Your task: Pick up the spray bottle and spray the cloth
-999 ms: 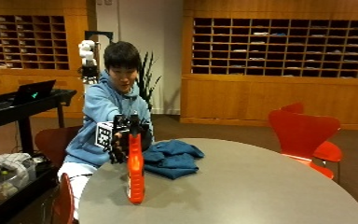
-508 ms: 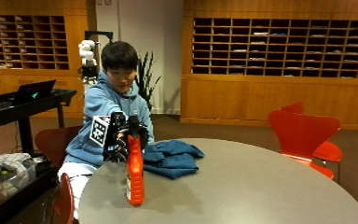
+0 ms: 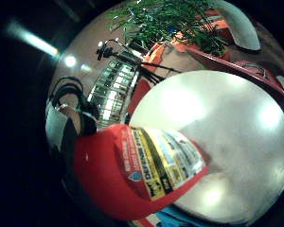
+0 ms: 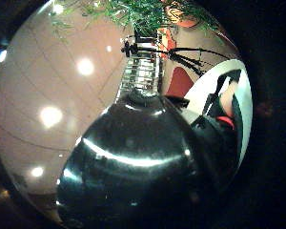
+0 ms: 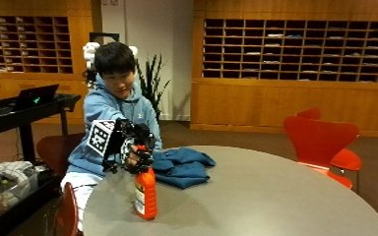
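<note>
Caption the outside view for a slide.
Gloved right hand grips the orange spray bottle upright on the table, blue cloth behind.

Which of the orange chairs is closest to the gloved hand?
The orange chair at the near table edge, just below the gloved right hand gripping the spray bottle. The other orange chair stands across the table.
</note>
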`<state>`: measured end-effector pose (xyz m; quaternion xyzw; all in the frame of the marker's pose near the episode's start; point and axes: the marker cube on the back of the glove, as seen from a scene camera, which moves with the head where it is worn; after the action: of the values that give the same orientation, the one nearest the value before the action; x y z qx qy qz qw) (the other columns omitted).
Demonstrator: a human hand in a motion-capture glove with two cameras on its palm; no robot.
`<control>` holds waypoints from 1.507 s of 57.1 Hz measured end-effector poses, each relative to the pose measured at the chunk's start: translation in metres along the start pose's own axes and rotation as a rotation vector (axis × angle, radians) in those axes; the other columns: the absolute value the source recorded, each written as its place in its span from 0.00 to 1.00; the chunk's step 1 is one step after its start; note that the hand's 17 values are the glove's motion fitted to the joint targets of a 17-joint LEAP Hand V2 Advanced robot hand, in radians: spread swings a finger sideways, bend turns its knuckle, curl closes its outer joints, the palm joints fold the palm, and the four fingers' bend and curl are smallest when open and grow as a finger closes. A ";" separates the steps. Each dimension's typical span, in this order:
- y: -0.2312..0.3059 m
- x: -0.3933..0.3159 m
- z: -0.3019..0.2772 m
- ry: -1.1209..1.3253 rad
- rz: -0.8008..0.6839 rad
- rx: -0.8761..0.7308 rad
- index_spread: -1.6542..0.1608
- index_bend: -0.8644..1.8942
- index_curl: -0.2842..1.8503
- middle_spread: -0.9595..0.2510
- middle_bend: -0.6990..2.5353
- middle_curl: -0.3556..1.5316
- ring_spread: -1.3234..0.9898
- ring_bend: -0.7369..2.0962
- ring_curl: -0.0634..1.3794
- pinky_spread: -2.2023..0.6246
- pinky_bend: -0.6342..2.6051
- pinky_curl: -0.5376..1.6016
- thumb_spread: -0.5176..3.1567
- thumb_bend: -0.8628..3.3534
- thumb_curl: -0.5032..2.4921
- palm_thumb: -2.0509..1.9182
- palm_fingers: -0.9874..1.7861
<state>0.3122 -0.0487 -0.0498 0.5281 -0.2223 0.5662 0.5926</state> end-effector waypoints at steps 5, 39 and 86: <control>-0.005 -0.002 0.002 0.027 -0.031 -0.015 0.79 0.42 0.35 0.67 0.36 0.44 0.50 0.44 0.32 0.74 0.27 0.42 0.27 0.20 0.37 0.75 0.86; -0.018 -0.042 0.031 0.218 -0.494 -0.633 0.79 0.47 0.38 0.68 0.39 0.45 0.49 0.47 0.35 0.71 0.29 0.43 0.22 0.20 0.42 0.74 0.86; 0.166 -0.093 -0.035 1.390 -1.405 -1.052 0.79 0.48 0.38 0.68 0.40 0.45 0.49 0.47 0.35 0.70 0.30 0.43 0.22 0.20 0.44 0.73 0.86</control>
<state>0.1261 -0.0915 -0.0803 -0.2112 0.2929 0.1132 0.9256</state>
